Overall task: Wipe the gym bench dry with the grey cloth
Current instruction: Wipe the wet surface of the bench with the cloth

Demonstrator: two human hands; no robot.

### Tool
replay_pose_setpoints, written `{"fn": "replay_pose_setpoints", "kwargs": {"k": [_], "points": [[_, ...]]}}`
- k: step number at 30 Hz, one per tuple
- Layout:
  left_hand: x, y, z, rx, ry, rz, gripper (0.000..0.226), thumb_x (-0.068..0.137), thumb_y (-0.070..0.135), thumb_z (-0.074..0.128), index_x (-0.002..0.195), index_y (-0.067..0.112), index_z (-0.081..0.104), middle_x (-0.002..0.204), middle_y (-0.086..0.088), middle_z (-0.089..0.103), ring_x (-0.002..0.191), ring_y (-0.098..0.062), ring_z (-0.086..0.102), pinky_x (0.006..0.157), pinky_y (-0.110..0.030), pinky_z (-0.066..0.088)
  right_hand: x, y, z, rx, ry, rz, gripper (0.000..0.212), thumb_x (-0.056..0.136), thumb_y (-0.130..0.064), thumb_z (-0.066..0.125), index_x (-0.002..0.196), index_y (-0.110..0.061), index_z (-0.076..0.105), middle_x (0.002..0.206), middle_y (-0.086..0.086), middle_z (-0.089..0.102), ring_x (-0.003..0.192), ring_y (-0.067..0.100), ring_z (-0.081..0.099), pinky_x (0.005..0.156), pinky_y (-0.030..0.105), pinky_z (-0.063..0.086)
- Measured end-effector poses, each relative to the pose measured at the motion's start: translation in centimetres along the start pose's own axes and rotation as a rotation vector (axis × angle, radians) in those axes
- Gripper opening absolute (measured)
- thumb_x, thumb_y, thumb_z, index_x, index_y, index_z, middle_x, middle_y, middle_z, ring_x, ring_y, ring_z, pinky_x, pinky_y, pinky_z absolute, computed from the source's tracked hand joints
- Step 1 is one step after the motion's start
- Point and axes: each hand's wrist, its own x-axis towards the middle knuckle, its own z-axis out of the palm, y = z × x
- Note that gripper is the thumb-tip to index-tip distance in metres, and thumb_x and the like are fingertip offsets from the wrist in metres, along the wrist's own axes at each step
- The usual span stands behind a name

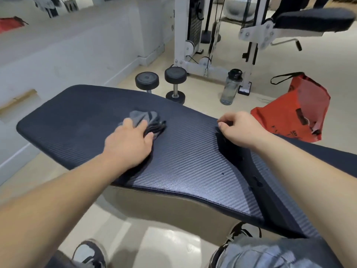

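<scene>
The gym bench (pixel 189 161) has dark, ribbed padding and spans the view from left to right. A bunched grey cloth (pixel 146 118) lies on the bench's left pad. My left hand (pixel 129 142) presses down on the cloth, with the fingers over its near side. My right hand (pixel 239 128) rests with curled fingers on the bench's far edge, by the gap between the two pads. A few small droplets show on the pad near its front edge.
Two black dumbbells (pixel 174 82) stand on the floor behind the bench. A clear water bottle (pixel 230 88) and a red bag (pixel 295 111) sit further right. A white cable machine (pixel 195 35) stands at the back. A white wall runs along the left.
</scene>
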Motion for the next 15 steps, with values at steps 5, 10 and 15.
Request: {"fn": "replay_pose_setpoints", "kwargs": {"k": [5, 10, 15], "points": [[-3.9, 5.4, 0.7, 0.092, 0.037, 0.287, 0.064, 0.1, 0.058, 0.026, 0.153, 0.024, 0.024, 0.127, -0.004, 0.04, 0.113, -0.028, 0.053, 0.075, -0.041, 0.048, -0.8, 2.6, -1.5, -0.041, 0.026, 0.08, 0.027, 0.102, -0.021, 0.052, 0.116, -0.012, 0.074, 0.11, 0.009, 0.074, 0.107, 0.028, 0.066, 0.097, 0.037, 0.053], [0.2, 4.7, -0.4, 0.096, -0.019, 0.441, 0.065, 0.096, 0.062, 0.022, 0.157, 0.039, 0.026, 0.126, 0.004, 0.042, 0.116, -0.024, 0.055, 0.086, -0.041, 0.054, -0.8, 3.6, -2.3, -0.009, 0.056, 0.079, 0.028, 0.102, -0.021, 0.051, 0.115, -0.013, 0.074, 0.112, 0.008, 0.074, 0.103, 0.025, 0.064, 0.096, 0.037, 0.053], [1.5, 11.1, 0.6, -0.009, 0.023, 0.041, 0.059, 0.1, 0.052, 0.031, 0.152, 0.024, 0.03, 0.136, -0.012, 0.04, 0.122, -0.036, 0.049, 0.088, -0.048, 0.048, -0.9, 5.1, -3.1, -0.015, 0.065, 0.093, 0.026, 0.101, -0.024, 0.055, 0.115, -0.015, 0.075, 0.109, 0.005, 0.074, 0.104, 0.025, 0.066, 0.093, 0.035, 0.053]]}}
